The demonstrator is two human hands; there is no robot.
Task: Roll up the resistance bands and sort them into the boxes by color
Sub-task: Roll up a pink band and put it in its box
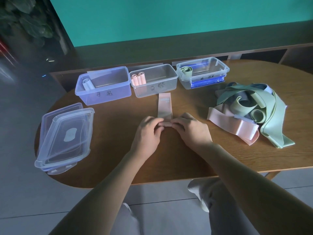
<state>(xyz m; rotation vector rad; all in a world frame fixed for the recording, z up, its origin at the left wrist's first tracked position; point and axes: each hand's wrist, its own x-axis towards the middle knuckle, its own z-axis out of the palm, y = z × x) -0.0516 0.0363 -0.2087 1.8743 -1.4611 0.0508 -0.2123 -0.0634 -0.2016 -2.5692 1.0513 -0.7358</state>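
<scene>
Bare forearms, no sleeves; grey trousers (220,197), white socks (194,186)

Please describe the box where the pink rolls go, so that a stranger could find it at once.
On the wooden table, three open plastic boxes stand in a row along the far edge. Take the middle box, clear and colourless. It alone holds pink rolls, standing at its left end.

Far edge: three open boxes (153,82) standing in a row, blocking.
Right: loose band pile (250,112) sprawling.
Left: stacked lids (66,133) lying.
Centre: bare table (115,119) lying passable between these.
</scene>
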